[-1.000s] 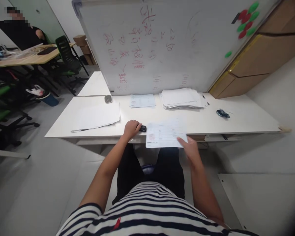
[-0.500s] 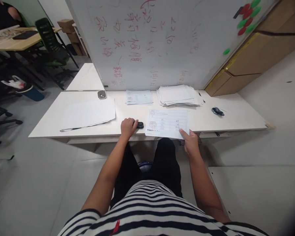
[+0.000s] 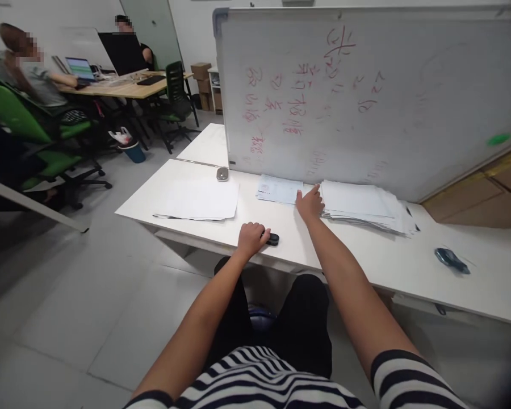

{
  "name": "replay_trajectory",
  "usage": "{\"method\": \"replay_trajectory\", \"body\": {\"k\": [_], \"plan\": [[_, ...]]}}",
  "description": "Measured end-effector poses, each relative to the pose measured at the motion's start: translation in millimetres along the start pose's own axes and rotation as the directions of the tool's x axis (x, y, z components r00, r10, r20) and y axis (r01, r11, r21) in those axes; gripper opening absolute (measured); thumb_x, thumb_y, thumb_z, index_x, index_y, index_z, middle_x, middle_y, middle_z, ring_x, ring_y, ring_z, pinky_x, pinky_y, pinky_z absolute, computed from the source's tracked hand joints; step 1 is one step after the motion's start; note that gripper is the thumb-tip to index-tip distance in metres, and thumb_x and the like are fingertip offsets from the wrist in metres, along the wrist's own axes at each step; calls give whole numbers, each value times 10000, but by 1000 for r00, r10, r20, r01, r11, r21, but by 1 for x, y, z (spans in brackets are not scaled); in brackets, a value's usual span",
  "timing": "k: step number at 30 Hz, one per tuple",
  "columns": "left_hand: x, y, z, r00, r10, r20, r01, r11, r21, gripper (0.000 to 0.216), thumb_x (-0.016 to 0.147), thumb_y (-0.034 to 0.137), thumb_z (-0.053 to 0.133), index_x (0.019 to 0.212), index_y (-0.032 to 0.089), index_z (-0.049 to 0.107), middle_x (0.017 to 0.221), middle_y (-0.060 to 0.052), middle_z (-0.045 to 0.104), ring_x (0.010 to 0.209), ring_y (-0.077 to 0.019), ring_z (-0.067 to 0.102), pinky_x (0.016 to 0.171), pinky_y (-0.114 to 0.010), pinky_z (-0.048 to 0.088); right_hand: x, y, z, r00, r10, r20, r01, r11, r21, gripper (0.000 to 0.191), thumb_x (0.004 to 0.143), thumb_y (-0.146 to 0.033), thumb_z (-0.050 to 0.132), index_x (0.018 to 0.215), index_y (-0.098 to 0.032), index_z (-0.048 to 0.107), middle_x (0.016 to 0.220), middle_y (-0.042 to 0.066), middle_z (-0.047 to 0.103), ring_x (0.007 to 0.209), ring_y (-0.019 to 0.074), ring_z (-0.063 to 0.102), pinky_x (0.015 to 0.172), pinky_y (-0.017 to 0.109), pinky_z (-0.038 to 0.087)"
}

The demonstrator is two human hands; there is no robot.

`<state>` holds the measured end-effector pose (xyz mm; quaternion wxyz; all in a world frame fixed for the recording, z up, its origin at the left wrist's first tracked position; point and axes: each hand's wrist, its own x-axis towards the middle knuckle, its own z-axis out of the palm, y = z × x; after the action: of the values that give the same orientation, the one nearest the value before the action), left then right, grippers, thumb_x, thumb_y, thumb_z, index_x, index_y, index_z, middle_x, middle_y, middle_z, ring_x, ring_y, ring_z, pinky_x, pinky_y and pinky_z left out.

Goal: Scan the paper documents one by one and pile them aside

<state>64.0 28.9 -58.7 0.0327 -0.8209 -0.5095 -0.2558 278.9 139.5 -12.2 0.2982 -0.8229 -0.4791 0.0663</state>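
Observation:
My left hand [image 3: 252,240] is closed around a black stapler [image 3: 273,239] near the front edge of the white table; the rounded end of the stapler sticks out to the right. My right hand [image 3: 310,203] reaches to the back of the table, thumb and index finger spread apart. It lies at the right end of some light-blue printed slips [image 3: 276,190], its thumb at their edge. Close to its other side is a thick stack of white paper [image 3: 357,201].
More white sheets [image 3: 200,199] lie at the left, with a small silver-grey device [image 3: 222,174] behind them. A dark blue-green object [image 3: 451,260] rests at the right. The whiteboard [image 3: 281,136] stands along the back, beside cardboard boxes [image 3: 481,196]. Two people sit at a far desk.
My right hand has moved from the front to the back, and the slip it held is now with the other slips. My left hand stays on the stapler. The view has turned left.

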Motion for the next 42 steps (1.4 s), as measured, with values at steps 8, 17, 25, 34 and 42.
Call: {"method": "replay_trajectory", "body": {"k": [8,17,25,34,42], "plan": [[0,-3,1,999,25,-38,-24,999,21,365,951,399,349,732,209,571,704,-73,581,767,-227,537,682,-372,328,-6,100,-39,951,-300,-73,265,914,-307,554,925,-344,352,1443,-163,281,1532,181,200,1380,316,161,1035,537,207],[1,-2,-1,997,23,-68,-22,1000,11,334,937,379,380,711,219,566,698,-64,579,747,-213,536,675,-353,346,23,140,-47,995,-90,-34,75,951,-301,565,862,-524,491,1307,-175,497,1367,180,464,1229,338,370,1024,600,174],[1,-2,-2,993,56,-101,-50,997,60,322,934,353,399,691,214,559,658,-53,571,711,-204,519,657,-345,325,34,138,-66,999,-51,-19,41,937,-347,465,938,-480,380,1150,-153,634,1141,176,608,1067,302,488,875,435,369],[1,-2,-3,990,71,-118,-64,996,61,312,932,342,420,694,203,564,655,-51,569,704,-194,509,658,-336,304,38,143,-74,999,37,27,-24,931,-364,628,950,-518,309,1411,-92,308,943,189,684,903,289,642,769,350,441],[1,-3,-2,990,63,-129,-59,998,32,316,930,351,420,695,202,568,662,-56,570,715,-198,510,657,-333,294,36,159,-89,984,-83,158,128,945,-300,534,956,-308,351,1452,-139,253,1227,160,618,1066,244,605,877,314,428]]}}
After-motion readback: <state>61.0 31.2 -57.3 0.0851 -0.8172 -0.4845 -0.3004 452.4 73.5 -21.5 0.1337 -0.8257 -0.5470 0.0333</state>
